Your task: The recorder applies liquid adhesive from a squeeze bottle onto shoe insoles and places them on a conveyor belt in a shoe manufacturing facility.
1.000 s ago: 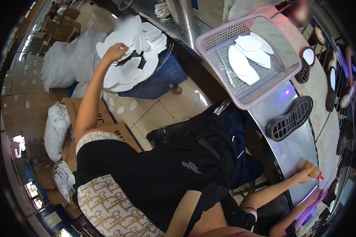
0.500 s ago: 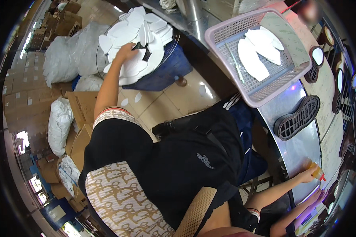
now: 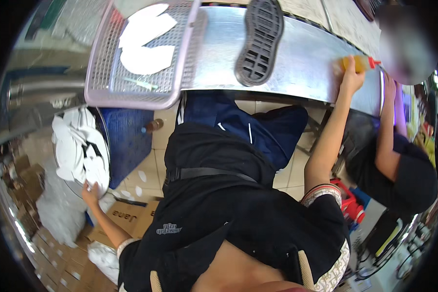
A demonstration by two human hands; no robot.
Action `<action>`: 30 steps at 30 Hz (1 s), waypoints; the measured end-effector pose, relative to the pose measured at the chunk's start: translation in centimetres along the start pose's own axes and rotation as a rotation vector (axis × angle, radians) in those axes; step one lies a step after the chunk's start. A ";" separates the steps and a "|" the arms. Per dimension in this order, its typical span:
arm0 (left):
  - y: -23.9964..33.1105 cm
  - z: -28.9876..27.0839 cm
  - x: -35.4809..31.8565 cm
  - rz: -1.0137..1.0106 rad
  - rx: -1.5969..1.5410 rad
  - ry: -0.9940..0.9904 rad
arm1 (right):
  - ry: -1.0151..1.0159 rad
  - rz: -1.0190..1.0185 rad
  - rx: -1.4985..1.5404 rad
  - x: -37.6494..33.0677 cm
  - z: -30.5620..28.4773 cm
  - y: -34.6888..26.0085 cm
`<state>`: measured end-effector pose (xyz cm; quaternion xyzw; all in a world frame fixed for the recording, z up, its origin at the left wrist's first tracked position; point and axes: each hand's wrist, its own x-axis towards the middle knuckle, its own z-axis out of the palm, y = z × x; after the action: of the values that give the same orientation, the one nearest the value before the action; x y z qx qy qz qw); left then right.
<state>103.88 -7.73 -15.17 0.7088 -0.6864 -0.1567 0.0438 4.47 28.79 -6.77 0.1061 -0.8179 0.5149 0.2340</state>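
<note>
At the lower edge of the pile of white insole pieces (image 3: 82,141), my left hand (image 3: 90,192) pinches the end of one white insole piece (image 3: 96,174). The pile fills a round wire basket at my left. My right hand (image 3: 354,80) is wrapped round a squeeze bottle (image 3: 357,63) of yellow-amber liquid with a red tip, over the right part of the metal worktop (image 3: 301,63). A black shoe sole (image 3: 260,44), tread side up, lies on that worktop between my hands.
A pale pink plastic basket (image 3: 186,53) with several white pieces (image 3: 147,59) stands on the worktop's left. Below it are a blue crate (image 3: 129,141) and a brown bottle (image 3: 154,125) on the floor. Cartons (image 3: 124,216) lie at lower left. A co-worker's arm (image 3: 388,126) reaches in from the right.
The view has swung toward the worktop. My left hand has drawn back from the middle of the pile to its near edge. My right hand still grips the squeeze bottle.
</note>
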 end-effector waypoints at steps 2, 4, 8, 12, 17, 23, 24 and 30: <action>0.4 0.8 -0.3 0.085 0.102 0.047 | 0.003 0.068 0.010 0.0 -0.2 -0.4; 0.6 1.7 -0.8 0.053 0.192 0.058 | -0.008 0.069 0.032 -0.3 -0.4 -1.1; 2.8 3.8 -2.1 -0.062 0.213 0.000 | 0.020 0.093 -0.027 -1.3 -1.0 -2.5; 12.4 8.1 -0.6 0.143 0.062 0.031 | -0.145 0.239 0.109 -2.3 -1.7 -3.0; 29.7 14.3 2.0 0.350 -0.032 -0.068 | -0.031 0.228 -0.082 -2.1 -2.9 -3.1; 39.7 13.6 2.8 0.463 -0.010 -0.188 | 0.005 0.147 -0.215 -1.3 -3.4 -3.0; 39.9 13.5 2.9 0.468 -0.008 -0.201 | -0.011 0.174 -0.206 -1.4 -3.4 -2.9; 37.2 7.2 3.7 0.535 -0.018 -0.243 | -0.021 0.126 -0.183 -1.7 -3.6 -3.4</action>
<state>66.16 -12.31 -12.30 0.4783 -0.8477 -0.2293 0.0075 8.39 30.37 -3.62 0.0381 -0.8690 0.4504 0.2012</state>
